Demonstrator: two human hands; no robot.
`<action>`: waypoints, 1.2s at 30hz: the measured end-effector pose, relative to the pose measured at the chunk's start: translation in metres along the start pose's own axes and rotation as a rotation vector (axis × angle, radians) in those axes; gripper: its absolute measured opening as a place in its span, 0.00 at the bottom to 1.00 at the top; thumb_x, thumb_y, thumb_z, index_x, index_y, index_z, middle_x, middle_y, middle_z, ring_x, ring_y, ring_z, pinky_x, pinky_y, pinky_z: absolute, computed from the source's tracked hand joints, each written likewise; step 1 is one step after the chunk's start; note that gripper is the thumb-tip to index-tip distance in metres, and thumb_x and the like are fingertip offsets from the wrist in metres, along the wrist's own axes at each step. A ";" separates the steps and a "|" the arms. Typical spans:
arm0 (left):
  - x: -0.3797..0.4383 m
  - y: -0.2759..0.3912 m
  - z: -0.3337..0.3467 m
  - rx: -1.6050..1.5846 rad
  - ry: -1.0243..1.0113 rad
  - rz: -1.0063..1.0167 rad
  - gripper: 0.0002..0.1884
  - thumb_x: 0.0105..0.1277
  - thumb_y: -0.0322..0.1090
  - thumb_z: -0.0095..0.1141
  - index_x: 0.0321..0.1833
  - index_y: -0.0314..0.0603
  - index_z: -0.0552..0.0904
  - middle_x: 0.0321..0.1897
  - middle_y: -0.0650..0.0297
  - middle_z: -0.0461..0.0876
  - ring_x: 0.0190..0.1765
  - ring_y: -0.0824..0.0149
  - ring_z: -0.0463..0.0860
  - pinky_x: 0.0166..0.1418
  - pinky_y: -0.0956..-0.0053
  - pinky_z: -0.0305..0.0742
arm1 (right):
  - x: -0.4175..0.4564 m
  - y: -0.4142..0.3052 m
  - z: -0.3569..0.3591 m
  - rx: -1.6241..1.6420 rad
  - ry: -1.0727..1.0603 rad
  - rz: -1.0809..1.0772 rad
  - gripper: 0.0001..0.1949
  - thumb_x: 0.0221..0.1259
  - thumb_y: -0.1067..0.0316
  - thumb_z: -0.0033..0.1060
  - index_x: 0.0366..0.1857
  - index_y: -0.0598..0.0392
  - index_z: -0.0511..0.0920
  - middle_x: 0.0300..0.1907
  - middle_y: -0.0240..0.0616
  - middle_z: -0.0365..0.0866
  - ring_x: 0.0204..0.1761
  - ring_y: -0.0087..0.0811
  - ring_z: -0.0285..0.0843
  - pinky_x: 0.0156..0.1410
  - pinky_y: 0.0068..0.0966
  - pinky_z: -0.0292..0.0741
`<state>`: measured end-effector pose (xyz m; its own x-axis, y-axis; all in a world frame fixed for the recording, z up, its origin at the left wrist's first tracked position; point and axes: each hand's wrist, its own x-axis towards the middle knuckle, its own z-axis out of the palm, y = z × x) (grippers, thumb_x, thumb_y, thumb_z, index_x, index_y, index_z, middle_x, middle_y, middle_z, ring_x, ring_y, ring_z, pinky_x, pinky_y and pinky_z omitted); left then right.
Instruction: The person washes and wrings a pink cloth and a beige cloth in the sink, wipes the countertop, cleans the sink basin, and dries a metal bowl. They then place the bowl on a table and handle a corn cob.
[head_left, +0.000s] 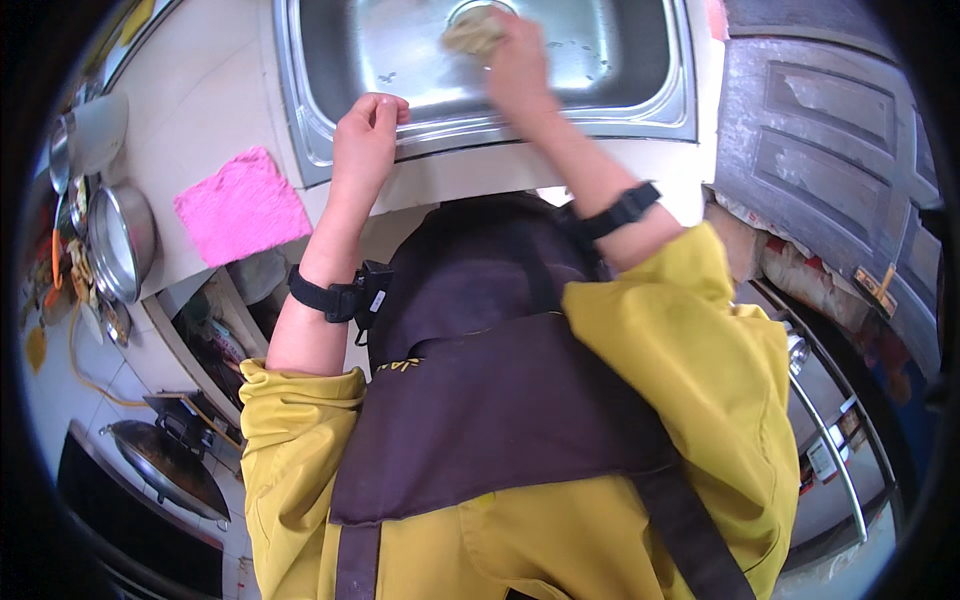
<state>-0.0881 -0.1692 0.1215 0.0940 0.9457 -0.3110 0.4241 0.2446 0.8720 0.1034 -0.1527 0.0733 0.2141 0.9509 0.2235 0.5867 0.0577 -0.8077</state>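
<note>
A stainless steel sink (420, 82) with water drops on its bottom lies before me at the top of the view. My right hand (519, 64) is over the basin, closed on a blurred beige cloth or sponge (474, 35) by the round drain. At the sink's front left rim, my left hand (369, 131) is curled with fingers folded; no object shows in it. Left of that hand a pink cloth (241, 206) lies flat on the pale countertop (202, 97), one corner past the front edge.
Metal bowls (120, 244), a whitish container (101, 133) and utensils stand at the left. Lower left is a wok (169, 465). A grey panelled door (825, 150) is at the right, above a metal rack (829, 435).
</note>
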 end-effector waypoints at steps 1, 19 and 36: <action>-0.002 -0.003 -0.008 0.008 0.016 0.014 0.14 0.67 0.36 0.43 0.34 0.33 0.79 0.27 0.61 0.81 0.34 0.71 0.79 0.42 0.78 0.71 | 0.008 0.016 -0.024 -0.016 -0.005 -0.106 0.20 0.58 0.78 0.38 0.55 0.58 0.69 0.53 0.48 0.69 0.58 0.45 0.64 0.63 0.33 0.63; -0.025 -0.039 -0.068 -0.110 0.287 -0.017 0.12 0.67 0.34 0.45 0.34 0.32 0.78 0.28 0.60 0.82 0.35 0.71 0.80 0.42 0.77 0.72 | 0.012 -0.035 0.037 0.011 -0.208 -0.583 0.17 0.44 0.82 0.50 0.41 0.56 0.75 0.44 0.44 0.76 0.48 0.47 0.71 0.53 0.38 0.66; -0.032 -0.088 -0.100 -0.209 0.521 -0.109 0.11 0.69 0.35 0.43 0.33 0.36 0.75 0.27 0.66 0.75 0.31 0.75 0.72 0.34 0.80 0.67 | 0.088 -0.073 0.178 -0.201 -0.445 0.075 0.10 0.54 0.66 0.52 0.36 0.57 0.80 0.39 0.43 0.81 0.47 0.43 0.76 0.57 0.33 0.72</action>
<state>-0.2182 -0.2002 0.0923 -0.4195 0.8803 -0.2217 0.2147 0.3335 0.9180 -0.0595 -0.0192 0.0549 -0.0670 0.9904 -0.1211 0.7312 -0.0338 -0.6813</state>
